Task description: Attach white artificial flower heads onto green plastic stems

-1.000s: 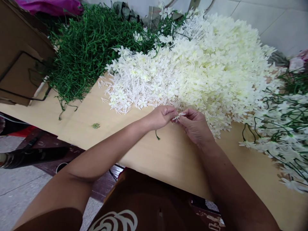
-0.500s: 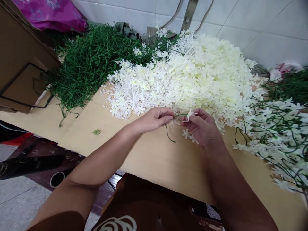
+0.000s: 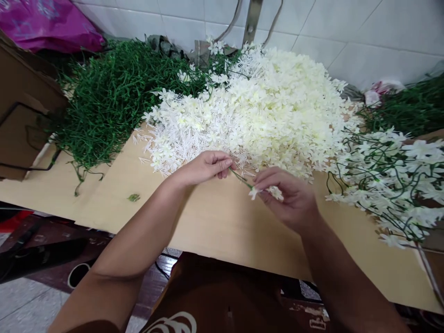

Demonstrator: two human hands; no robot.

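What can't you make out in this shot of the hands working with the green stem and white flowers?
Head view only:
- Left hand: its curled fingers hide how far the green stem runs into the grip.
- Right hand: the fingers cover part of the white flowers, so their number is unclear.
- Finished sprays: cut off by the right edge.
- Cardboard box: cut off by the left edge.
- Table: mostly buried under the flower pile.

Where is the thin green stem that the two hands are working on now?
In the head view, the green stem is at the centre, stretched between the left hand and the right hand, above the wooden board, just in front of the white flower pile.
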